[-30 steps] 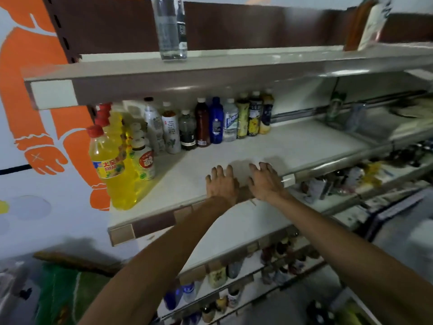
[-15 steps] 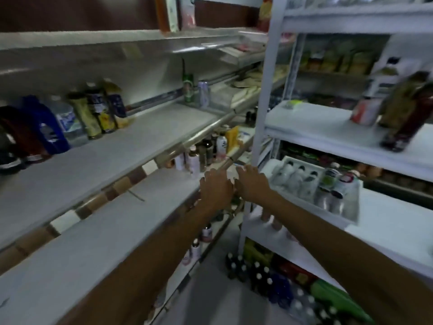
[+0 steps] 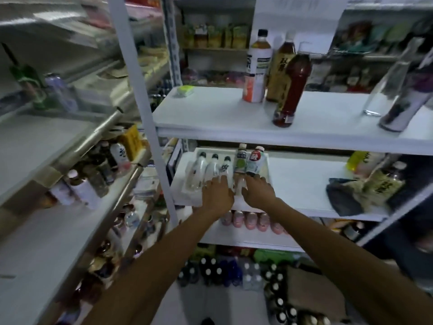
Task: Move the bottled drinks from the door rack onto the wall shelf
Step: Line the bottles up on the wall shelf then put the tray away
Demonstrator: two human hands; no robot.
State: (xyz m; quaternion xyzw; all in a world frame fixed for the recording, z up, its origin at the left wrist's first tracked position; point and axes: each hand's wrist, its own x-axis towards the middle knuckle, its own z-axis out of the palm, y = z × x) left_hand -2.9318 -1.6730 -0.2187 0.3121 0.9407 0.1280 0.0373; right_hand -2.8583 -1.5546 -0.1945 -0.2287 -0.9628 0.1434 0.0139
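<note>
We're holding both arms out, L hand and R hand side by side at the near edge of the door rack, which is sitting on the mid white shelf. L fingers are lying straight, a bit spread, over the bases of the clear bottles. R fingers are stretching flat toward the green-label bottle and red-label bottle. Neither hand is curling round anything yet. Bottles are leaning back in a row, caps away from us, so bases are nearest to grab, prob. one per hand. Further left, the grey wall shelf is showing bare room, i.e. the drop spot.
</note>
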